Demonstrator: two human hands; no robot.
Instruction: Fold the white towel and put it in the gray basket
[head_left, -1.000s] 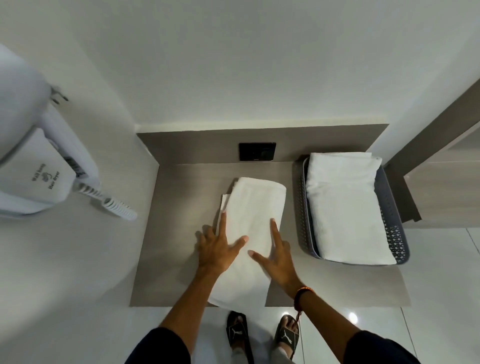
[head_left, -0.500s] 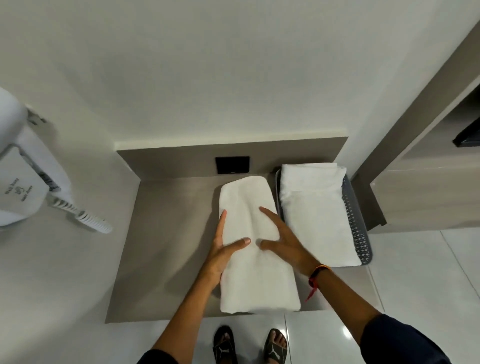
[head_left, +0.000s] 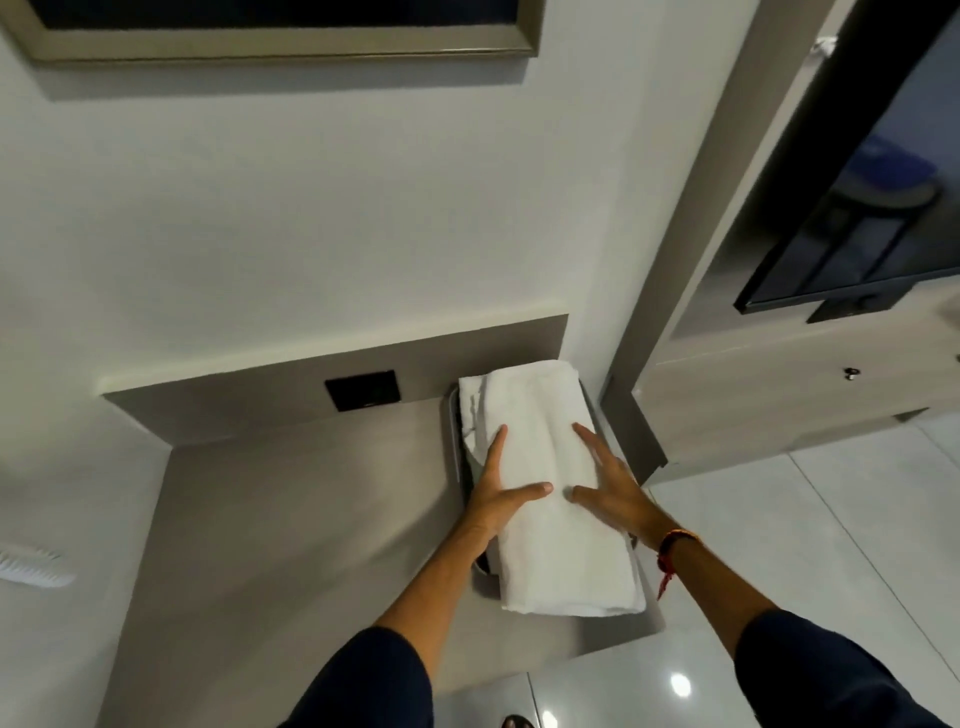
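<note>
The folded white towel (head_left: 550, 499) lies lengthwise over the gray basket (head_left: 455, 441), covering most of it; only the basket's left rim and a bit of its near corner show. An earlier white towel peeks out underneath at the far left. My left hand (head_left: 501, 493) holds the towel's left side, fingers along its edge and thumb on top. My right hand (head_left: 608, 483) grips the right side the same way, with a red cord on its wrist.
The basket stands at the right end of a grey counter (head_left: 291, 519), against the backsplash with a black socket plate (head_left: 362, 389). A wall corner and wooden cabinet (head_left: 779, 395) rise to the right. A wall hair dryer's coiled cord (head_left: 31, 566) shows at far left.
Both hands carried the folded towel from the middle of the counter rightward onto the basket. The view swung right and up.
</note>
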